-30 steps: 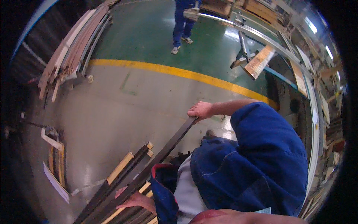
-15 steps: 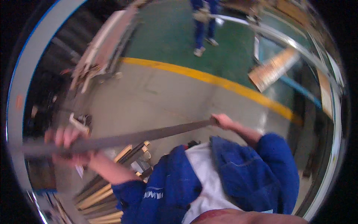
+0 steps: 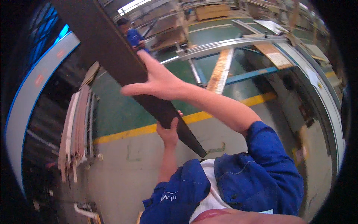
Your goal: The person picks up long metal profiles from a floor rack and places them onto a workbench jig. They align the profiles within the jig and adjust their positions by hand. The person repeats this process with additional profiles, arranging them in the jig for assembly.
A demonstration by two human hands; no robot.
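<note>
Board point(image 3: 104, 44) in both hands, long and dark brown, slanting from high on the left, where it runs out of view, to a lower end in front of the blue jacket point(image 3: 257, 175). Left hand point(image 3: 168, 133) is closed round the lower stretch, thumb on the near face, fingertips peeping past the other edge. Right hand point(image 3: 158, 77) grips higher up, thumb laid across the face; some of its fingers are hidden, but I'd say it is clamped on the board too.

From where I stand, the step in hand looks like handling the length up off the floor point(image 3: 115, 160), with no prop that I can see under it. Any next move calls for both grips turning as one, since the part past the right hand could easily tip or swing.

Another person point(image 3: 135, 38) shows just past the board's edge; I can't judge the gap, so that side wants watching. So do the pile of strips point(image 3: 76, 127) over on the left and the metal rail point(image 3: 223, 48) on the right, beyond the yellow line point(image 3: 195, 117)
</note>
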